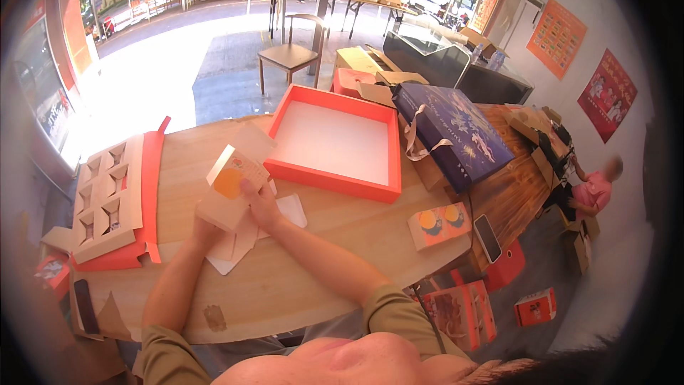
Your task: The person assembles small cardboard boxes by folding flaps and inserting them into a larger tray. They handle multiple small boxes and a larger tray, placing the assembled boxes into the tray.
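Both hands are closed on one small cardboard box (pixel 229 182), cream with an orange round print, its flaps standing up at the far end. My left hand (pixel 206 228) grips its near lower end, fingers partly hidden. My right hand (pixel 261 204) holds its right side, thumb against the printed face. Beneath them lie flat cardboard pieces (pixel 291 211) on the wooden table (pixel 285 271). Beyond the hands stands a large red box tray (pixel 390 144) with a white bottom. Left of them is a red box with a beige insert (pixel 107 196) divided into several compartments.
A dark blue gift bag (pixel 456 128) lies at the right, near small boxes with orange circles (pixel 440 224) and a phone (pixel 488 237). Another phone (pixel 86 305) is at the left edge. A chair (pixel 288 55) stands beyond the table. A person in pink (pixel 591 191) sits far right.
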The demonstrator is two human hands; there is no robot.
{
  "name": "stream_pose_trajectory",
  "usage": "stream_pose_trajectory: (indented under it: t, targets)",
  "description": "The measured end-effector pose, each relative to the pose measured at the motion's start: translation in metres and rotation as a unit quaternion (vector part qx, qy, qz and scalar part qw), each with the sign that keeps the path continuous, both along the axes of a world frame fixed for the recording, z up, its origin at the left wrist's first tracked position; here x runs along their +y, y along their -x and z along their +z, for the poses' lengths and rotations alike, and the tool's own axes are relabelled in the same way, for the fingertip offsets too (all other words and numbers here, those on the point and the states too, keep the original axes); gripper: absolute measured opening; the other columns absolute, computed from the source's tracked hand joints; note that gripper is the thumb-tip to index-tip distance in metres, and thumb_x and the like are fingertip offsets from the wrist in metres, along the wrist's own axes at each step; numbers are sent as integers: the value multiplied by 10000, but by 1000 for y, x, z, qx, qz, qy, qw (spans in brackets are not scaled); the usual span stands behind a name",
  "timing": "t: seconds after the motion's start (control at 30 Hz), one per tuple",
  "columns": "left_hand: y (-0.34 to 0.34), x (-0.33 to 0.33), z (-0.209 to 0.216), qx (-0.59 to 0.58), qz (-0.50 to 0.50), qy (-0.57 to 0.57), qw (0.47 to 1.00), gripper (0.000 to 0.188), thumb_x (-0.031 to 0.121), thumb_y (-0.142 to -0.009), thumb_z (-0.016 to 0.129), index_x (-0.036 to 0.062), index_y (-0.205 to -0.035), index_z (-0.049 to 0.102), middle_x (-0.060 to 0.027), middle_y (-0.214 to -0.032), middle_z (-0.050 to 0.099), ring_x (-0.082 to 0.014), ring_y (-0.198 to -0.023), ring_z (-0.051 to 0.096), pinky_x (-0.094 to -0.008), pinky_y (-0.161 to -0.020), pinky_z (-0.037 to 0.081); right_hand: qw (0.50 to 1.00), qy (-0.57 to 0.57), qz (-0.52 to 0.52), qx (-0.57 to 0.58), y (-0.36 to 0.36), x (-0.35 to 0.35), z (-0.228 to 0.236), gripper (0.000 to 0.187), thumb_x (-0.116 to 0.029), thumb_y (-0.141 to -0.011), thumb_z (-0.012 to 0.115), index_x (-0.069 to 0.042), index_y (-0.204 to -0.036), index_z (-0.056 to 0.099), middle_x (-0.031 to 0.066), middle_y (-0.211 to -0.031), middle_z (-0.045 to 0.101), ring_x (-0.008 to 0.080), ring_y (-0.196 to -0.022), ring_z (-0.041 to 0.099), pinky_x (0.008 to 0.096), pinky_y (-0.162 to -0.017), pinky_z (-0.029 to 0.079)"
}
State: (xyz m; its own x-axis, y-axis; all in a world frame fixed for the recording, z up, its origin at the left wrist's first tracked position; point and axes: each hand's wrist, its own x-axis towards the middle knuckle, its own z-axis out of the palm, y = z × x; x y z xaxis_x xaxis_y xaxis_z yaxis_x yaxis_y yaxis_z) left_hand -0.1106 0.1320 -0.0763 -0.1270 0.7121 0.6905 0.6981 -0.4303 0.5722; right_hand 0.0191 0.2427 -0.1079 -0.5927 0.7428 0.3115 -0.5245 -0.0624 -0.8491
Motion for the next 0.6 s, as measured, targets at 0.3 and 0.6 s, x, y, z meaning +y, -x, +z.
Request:
stream_pose_trajectory:
  t: [0.3, 0.6]
  targets:
    - [5, 3, -4, 123, 39, 71, 989, 443, 114, -887, 790, 35, -1307, 670, -112, -1207, 751, -289, -1107, 737, -385, -898, 591, 1000, 8, 21, 0, -1, 0, 2, 466, -338, -1098, 600, -14, -1428, 544, 60, -1347, 642, 145, -1224, 604, 313, -1033, 507]
    - [-10, 4, 19, -10, 56, 0, 998, 405, 196, -910, 815, 80, -1279, 693, -85, -1174, 743, -242, -1042, 737, -376, -857, 593, 999, 23, 22, -40, -7, -3, 12, 424, -297, -1060, 650, -58, -1398, 559, 22, -1290, 638, 115, -1143, 624, 303, -974, 528]
